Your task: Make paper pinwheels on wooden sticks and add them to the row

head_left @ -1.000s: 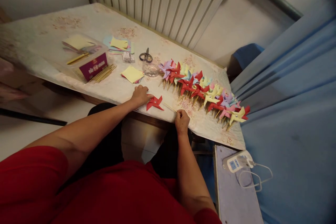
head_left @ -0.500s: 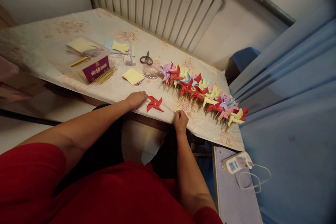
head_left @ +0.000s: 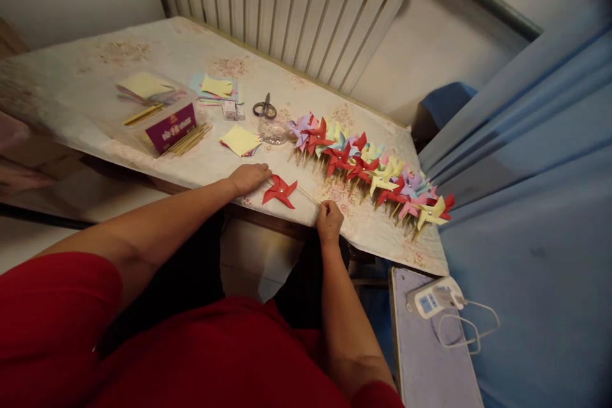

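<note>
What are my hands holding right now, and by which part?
The right hand pinches the stick at its free end; the left hand touches the red pinwheel at a blade, grip unclear.

Dim warm indoor light, no glare. Soft shadows under desk [head_left: 201, 166] edge. Wide-angle bend at borders, dark vignette top right corner, left edge blurred.

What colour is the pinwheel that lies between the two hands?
The pinwheel is red; the head view, the only one, shows it clearly.
</note>
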{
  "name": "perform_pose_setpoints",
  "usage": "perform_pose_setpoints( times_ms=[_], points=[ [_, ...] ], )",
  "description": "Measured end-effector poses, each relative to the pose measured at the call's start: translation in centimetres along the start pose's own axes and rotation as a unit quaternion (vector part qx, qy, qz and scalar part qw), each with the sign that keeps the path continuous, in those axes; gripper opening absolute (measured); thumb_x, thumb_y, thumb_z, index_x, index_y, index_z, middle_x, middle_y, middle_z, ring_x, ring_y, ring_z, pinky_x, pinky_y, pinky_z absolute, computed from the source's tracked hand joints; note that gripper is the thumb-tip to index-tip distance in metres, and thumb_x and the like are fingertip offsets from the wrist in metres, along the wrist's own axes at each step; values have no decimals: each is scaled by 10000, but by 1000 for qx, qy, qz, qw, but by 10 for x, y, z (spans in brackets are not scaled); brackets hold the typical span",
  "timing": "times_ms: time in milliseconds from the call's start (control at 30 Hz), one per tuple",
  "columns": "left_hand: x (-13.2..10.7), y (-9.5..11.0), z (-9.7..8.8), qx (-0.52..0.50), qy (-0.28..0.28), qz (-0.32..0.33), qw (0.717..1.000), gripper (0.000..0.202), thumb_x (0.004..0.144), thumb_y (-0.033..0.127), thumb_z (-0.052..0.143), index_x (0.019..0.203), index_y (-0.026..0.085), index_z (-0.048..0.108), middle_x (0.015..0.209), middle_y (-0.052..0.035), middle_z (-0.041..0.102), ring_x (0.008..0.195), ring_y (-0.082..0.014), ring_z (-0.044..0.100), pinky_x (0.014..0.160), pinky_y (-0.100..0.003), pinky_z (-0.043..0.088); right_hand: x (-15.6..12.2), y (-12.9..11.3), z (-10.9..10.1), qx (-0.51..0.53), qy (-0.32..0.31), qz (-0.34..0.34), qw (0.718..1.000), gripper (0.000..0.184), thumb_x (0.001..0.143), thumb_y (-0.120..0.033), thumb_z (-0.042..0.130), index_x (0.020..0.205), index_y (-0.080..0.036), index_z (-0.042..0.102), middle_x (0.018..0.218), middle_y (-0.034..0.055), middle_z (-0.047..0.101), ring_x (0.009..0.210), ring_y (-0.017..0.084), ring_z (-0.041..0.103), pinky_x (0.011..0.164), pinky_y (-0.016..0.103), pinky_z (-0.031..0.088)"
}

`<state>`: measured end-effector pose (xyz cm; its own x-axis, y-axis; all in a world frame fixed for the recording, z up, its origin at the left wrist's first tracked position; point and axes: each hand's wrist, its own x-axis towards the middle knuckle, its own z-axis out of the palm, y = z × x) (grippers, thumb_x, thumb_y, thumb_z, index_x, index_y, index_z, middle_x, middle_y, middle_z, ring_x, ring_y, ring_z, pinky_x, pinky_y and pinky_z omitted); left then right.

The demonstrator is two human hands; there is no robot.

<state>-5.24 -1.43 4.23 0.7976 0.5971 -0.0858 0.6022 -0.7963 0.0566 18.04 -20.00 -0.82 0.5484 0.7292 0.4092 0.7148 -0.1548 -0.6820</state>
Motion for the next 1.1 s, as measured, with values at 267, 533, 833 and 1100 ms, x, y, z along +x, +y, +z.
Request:
perform_pose_setpoints(
  times_ms=[267, 533, 833, 1100],
  points=[
    [25, -4, -3, -9, 23, 31, 999, 312, 947, 233, 414, 1094, 230, 689, 1109, -129, 625, 1059, -265, 603, 844, -372, 420, 3, 2, 2, 2, 6, -19, 1000, 145, 838, -225, 437, 775, -219, 567, 735, 31, 629, 714, 191, 567, 727, 302, 441],
    [47, -5, -4, -35, 24, 77, 996, 293, 930, 213, 423, 1019, 234, 702, 1117, -131, 637, 1076, -264, 591, 927, -391, 400, 5, -1, 1, 18, -6, 2, 1000, 140, 836, -234, 448, 784, -217, 577, 749, 34, 631, 727, 197, 570, 748, 314, 451],
    [55, -4, 5, -43, 17, 93, 995, 286, 912, 172, 426, 1014, 219, 689, 1139, -110, 630, 1069, -234, 600, 887, -341, 448, 5, -3, 0, 17, -43, -25, 999, 131, 839, -202, 460, 777, -212, 575, 780, 38, 625, 760, 192, 563, 770, 313, 452],
    [40, -3, 3, -139, 93, -24, 986, 343, 890, 330, 499, 1126, 156, 678, 1172, -125, 661, 1161, -254, 577, 1013, -353, 442, 6, 3, 0, -9, -65, -55, 996, 138, 843, -165, 471, 781, -216, 583, 810, 50, 630, 831, 208, 551, 809, 326, 439]
  ],
)
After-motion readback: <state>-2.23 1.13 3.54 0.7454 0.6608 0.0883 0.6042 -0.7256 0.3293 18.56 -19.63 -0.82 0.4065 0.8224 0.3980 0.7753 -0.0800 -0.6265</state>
